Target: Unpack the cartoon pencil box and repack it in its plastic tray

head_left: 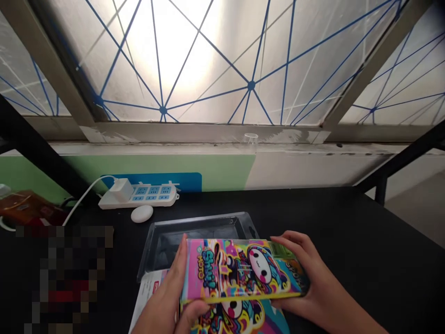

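Observation:
A rectangular case [243,269] printed with bright cartoon characters is held up, tilted, between both hands. My left hand [174,287] grips its left end, the thumb lying along the lower yellow edge. My right hand [306,273] is closed around the right end, fingers on top and thumb below. Beneath the case shows a second piece with a similar cartoon print [257,320]; whether it is a card or another case I cannot tell. Behind the case lies a clear plastic blister shell [198,222], partly covered. A white printed sheet [144,294] sticks out beside my left hand.
A white power strip [153,197] with a plugged-in adapter [121,189] and cable stands at the back left of the black table [347,222]. Near it lies a white oval object [142,214]. An orange-brown item [29,206] is at the far left. A window [215,60] rises behind.

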